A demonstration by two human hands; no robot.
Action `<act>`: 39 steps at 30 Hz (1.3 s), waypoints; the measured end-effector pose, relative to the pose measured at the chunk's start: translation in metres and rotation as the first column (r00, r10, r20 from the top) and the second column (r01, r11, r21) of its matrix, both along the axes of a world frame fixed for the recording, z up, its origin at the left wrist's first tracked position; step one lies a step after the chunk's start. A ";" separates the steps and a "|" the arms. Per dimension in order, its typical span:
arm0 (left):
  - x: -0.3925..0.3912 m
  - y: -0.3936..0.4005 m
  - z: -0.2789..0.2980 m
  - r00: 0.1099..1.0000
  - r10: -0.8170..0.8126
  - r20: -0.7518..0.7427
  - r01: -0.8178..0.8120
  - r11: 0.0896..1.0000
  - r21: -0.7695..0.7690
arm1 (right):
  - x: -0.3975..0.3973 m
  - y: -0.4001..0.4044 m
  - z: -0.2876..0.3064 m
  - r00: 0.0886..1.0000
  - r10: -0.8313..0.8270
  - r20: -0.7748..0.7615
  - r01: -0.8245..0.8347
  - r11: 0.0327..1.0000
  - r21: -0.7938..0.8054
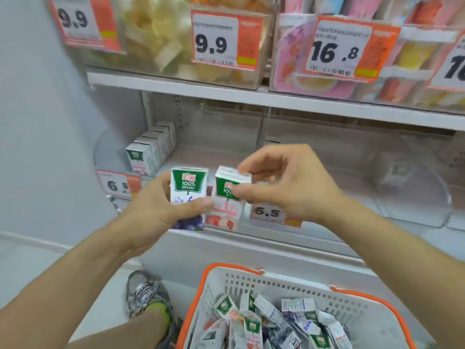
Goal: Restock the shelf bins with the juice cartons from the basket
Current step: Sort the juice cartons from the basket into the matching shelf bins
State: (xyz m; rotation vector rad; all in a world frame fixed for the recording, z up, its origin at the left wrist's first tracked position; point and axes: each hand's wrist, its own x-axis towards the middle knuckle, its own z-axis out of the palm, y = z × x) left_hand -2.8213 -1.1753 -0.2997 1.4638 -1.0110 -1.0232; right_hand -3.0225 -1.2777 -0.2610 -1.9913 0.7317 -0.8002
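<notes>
Left hand: gripped a grape juice carton.
Right hand: pinched a peach juice carton.
Basket: held jumbled cartons.
Left shelf bin: held a carton row.

Carton row on white shelf

Shop: price tags, stocked shelves
</notes>
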 end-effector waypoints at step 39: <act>0.002 -0.007 -0.002 0.991 -0.119 -0.058 0.111 0.984 -0.137 | 0.027 -0.010 0.003 0.942 0.238 -0.235 -0.221 0.970 0.098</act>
